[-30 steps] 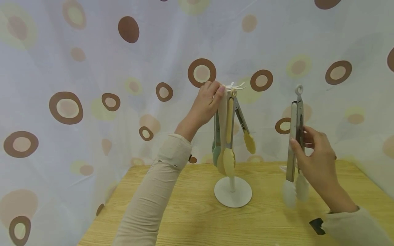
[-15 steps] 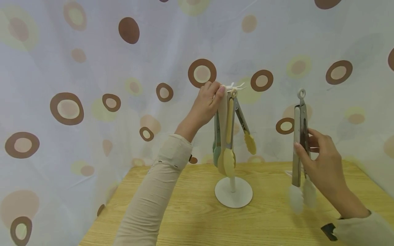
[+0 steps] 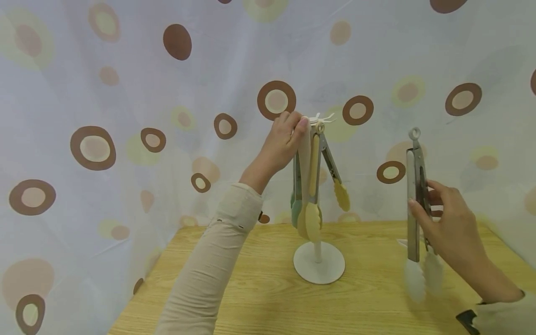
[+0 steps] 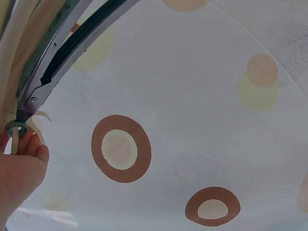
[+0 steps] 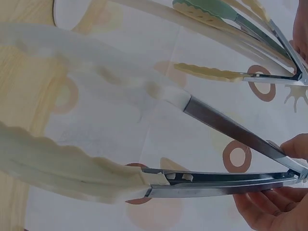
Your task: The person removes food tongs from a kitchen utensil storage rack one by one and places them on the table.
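My left hand [image 3: 282, 144] grips the top of a white utensil stand [image 3: 319, 270], its fingers curled by the hooks. In the left wrist view, a green hanging ring [image 4: 17, 128] is on a hook beside these fingers. Yellow tongs [image 3: 313, 218] and green tongs [image 3: 296, 211] hang from the stand, partly overlapped by a beige utensil. Off to the right, my right hand [image 3: 454, 228] holds metal tongs with whitish scalloped tips [image 3: 415, 281]. They hang tips down above the table, hanging ring on top. Up close, the arms of these tongs [image 5: 226, 187] are spread.
The stand's round base rests on a wood-grain table [image 3: 259, 288]. A small white object [image 3: 402, 242] lies behind the held tongs, mostly hidden. Behind the table hangs a pale curtain [image 3: 226, 56] with brown and yellow circles.
My right hand has moved to the right and lower, carrying the whitish-tipped tongs away from the stand. My left hand keeps its grip on the stand's top.
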Motion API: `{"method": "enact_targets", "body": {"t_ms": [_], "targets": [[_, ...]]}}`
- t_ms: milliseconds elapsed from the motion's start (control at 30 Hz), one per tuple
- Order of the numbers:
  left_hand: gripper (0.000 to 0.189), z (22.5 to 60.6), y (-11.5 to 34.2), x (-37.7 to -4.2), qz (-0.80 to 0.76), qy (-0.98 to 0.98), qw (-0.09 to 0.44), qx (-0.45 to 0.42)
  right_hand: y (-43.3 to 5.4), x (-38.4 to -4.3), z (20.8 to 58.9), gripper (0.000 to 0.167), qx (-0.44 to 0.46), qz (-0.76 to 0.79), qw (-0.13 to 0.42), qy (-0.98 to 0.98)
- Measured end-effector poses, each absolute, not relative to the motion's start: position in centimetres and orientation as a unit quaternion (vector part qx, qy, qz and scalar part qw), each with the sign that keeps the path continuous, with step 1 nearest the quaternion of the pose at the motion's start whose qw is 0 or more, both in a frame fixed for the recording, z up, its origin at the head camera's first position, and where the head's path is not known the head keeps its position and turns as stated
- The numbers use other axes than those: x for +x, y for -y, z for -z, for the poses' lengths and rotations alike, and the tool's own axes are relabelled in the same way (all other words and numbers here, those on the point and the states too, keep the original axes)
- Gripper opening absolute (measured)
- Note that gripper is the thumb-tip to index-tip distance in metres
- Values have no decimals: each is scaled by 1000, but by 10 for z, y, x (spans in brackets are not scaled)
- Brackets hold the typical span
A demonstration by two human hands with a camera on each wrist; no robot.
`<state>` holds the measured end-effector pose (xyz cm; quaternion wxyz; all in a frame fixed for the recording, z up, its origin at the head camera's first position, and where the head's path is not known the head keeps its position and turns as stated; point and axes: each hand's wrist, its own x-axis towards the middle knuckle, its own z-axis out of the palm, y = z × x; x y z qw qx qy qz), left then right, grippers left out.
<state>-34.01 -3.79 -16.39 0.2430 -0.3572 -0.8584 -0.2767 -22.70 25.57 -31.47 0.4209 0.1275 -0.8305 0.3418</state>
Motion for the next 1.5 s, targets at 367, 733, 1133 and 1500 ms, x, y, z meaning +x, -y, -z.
{"method": "enact_targets", "body": {"t_ms": [367, 733, 1133, 1500], "targets": [[29, 163, 39, -340, 277, 854, 248, -363, -277, -230, 314, 51, 113, -305, 375, 868], [28, 162, 39, -340, 275, 852, 251, -368, -288, -233, 318, 51, 123, -281, 348, 886], [28, 163, 38, -340, 275, 855, 245, -364, -303, -242, 330, 53, 122, -238, 312, 912], [28, 164, 39, -341, 273, 856, 248, -363, -313, -245, 340, 58, 108, -216, 263, 934]]}}
